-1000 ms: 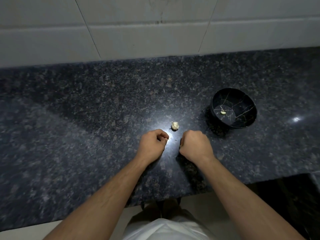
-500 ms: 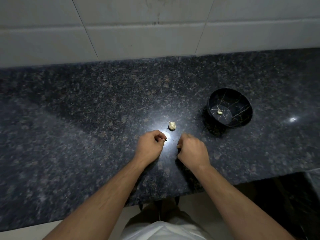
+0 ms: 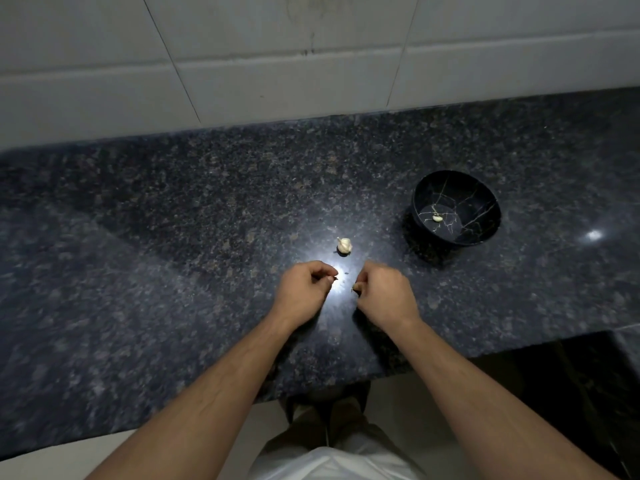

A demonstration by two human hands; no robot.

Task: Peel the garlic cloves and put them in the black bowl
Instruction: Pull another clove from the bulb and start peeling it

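Note:
My right hand curls round a small garlic clove; only its pale tip shows at the fingertips. A little to the left, my left hand pinches thumb and forefinger on a tiny dark scrap of garlic skin. Just beyond both hands, a partial garlic bulb lies on the counter. The black bowl with gold veining stands to the right. One peeled clove lies inside it.
The dark speckled granite counter runs wall to wall, backed by a white tiled wall. Its front edge passes under my forearms and steps back at the right. A small speck of skin lies between my hands.
My hands have drawn slightly apart, and the right hand's fingertips now show the clove's pale tip. The bulb and bowl have not moved.

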